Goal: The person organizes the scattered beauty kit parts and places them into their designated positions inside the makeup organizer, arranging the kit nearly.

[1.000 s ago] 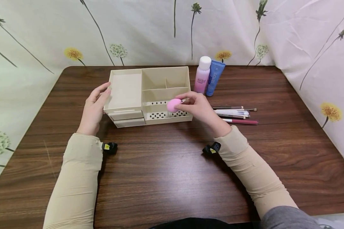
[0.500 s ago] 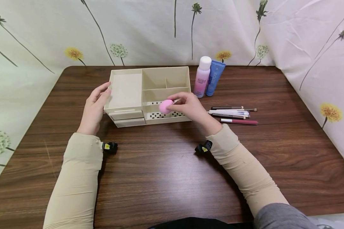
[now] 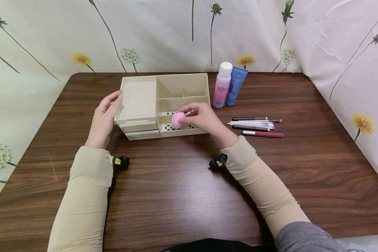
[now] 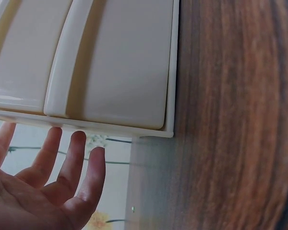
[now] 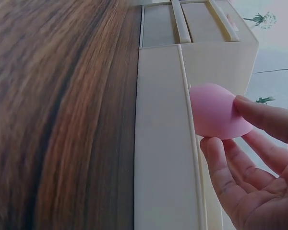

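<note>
Right hand [image 3: 201, 117] pinches the round pink sponge [image 3: 177, 119], not dropped yet; left hand [image 3: 101, 122] loosely touches the cream plastic organizer [image 3: 137, 98]. Slim multicolour brushes [image 3: 250, 123], pink-white bottle [image 3: 221, 91], blue squeeze tube [image 3: 237, 84] aren't in.

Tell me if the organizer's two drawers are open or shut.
Shut: in the left wrist view, the upper drawer and lower drawer sit within the organizer, neither pulled out.

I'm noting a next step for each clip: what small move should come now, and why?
I'd probably lower the pink makeup sponge into the left front compartment of the cream organizer: the right hand pinches it over that opening, and the left hand is at the organizer's left side.
</note>
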Available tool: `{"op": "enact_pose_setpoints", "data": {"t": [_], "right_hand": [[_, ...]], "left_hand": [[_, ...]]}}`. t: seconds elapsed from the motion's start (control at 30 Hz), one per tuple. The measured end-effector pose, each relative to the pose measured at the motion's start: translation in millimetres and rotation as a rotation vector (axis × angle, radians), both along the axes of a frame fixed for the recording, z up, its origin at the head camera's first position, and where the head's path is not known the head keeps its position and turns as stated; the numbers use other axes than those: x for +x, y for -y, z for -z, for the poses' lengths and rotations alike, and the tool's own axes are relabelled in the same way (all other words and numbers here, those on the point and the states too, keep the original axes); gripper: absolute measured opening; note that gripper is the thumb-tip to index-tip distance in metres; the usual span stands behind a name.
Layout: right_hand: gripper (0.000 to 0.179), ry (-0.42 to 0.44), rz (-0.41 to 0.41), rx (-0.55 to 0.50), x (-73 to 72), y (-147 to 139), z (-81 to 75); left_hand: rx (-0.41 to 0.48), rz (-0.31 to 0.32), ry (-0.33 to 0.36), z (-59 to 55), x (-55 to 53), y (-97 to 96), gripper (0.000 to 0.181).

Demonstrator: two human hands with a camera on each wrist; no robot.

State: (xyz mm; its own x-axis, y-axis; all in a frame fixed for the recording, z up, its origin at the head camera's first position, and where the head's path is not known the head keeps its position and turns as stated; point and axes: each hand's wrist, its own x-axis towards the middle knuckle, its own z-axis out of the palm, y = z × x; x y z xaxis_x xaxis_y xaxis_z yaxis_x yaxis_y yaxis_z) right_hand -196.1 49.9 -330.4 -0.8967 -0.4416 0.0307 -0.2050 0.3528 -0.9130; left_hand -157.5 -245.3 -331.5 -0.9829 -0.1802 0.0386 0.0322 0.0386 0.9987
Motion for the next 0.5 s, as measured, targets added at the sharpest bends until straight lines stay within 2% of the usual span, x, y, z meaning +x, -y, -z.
{"op": "enact_pose_setpoints", "data": {"t": [0.23, 0.5], "right_hand": [[0.034, -0.011, 0.005, 0.071, -2.8, 1.0, 5.5], [0.034, -0.016, 0.001, 0.081, -3.0, 3.2, 9.5]], "left_hand": [[0.007, -0.002, 0.001, -0.5, 0.6, -2.0, 0.048], [0.012, -0.004, 0.001, -1.8, 1.0, -1.9, 0.049]]}}
